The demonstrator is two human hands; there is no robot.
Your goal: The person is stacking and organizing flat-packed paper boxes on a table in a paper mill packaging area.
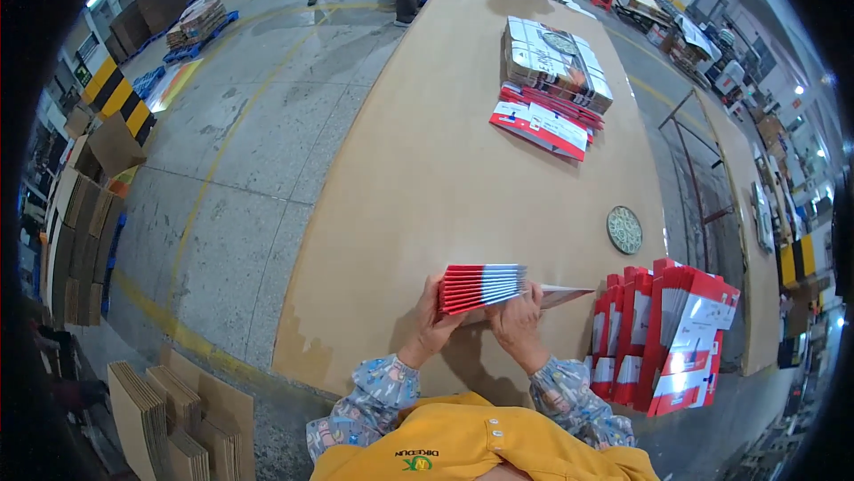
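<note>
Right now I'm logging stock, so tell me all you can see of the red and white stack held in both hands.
The stack is a bundle of flat folded cartons, seemingly thin card, red at the left ends and white toward the right. It lies edge-on, the layers fanned a little, just above the brown table near its close edge. The left hand grips its left end and the right hand its underside. A loose flap pokes out to the right.

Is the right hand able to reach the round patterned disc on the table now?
Probably yes, once it lets go: the right hand is pressed on the fanned red-and-white stack, and bare table lies between it and the round disc.
</note>
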